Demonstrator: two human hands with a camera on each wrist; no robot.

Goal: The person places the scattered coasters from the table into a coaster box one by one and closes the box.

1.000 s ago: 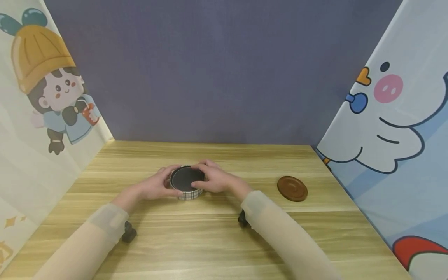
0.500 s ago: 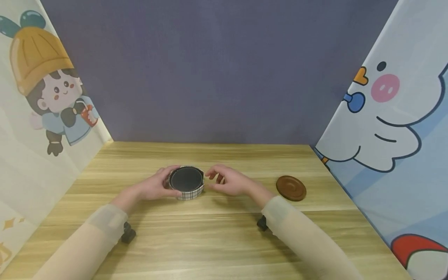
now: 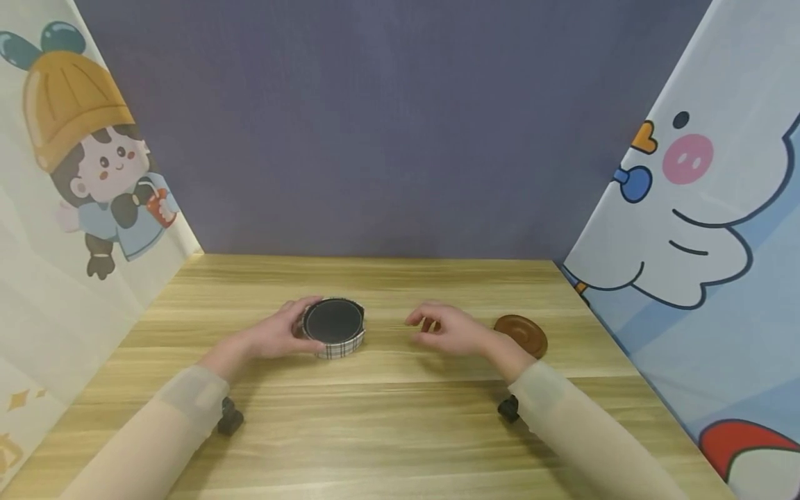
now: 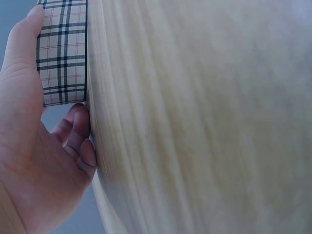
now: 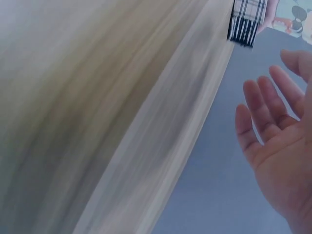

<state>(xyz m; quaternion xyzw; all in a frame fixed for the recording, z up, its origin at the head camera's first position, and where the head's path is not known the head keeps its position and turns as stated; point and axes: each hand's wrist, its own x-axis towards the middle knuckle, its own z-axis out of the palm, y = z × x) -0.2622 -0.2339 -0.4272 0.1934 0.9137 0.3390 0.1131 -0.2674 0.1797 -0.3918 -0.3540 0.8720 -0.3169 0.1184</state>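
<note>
Left of centre on the table, a round plaid coaster holder (image 3: 334, 323) with a black disc face on top stands upright. My left hand (image 3: 284, 333) grips its left side, thumb at the near side and fingers round the back. In the left wrist view the thumb lies along the plaid wall (image 4: 63, 53). Dark and light stripes, like edges of stacked coasters (image 5: 243, 31), show in the opening on its right side. Apart from it to the right, my right hand (image 3: 453, 330) hovers over the table with loosely bent fingers, holding nothing.
A brown round coaster (image 3: 528, 333) with a ringed surface lies at the right, partly behind the right wrist. The wooden table (image 3: 350, 430) meets a dark grey-blue wall (image 3: 387, 139) at the back. Cartoon-printed panels (image 3: 706, 229) flank it.
My right hand has let go of the coaster holder and drawn away to the right, toward the brown coaster. My left hand and the holder stay in place.
</note>
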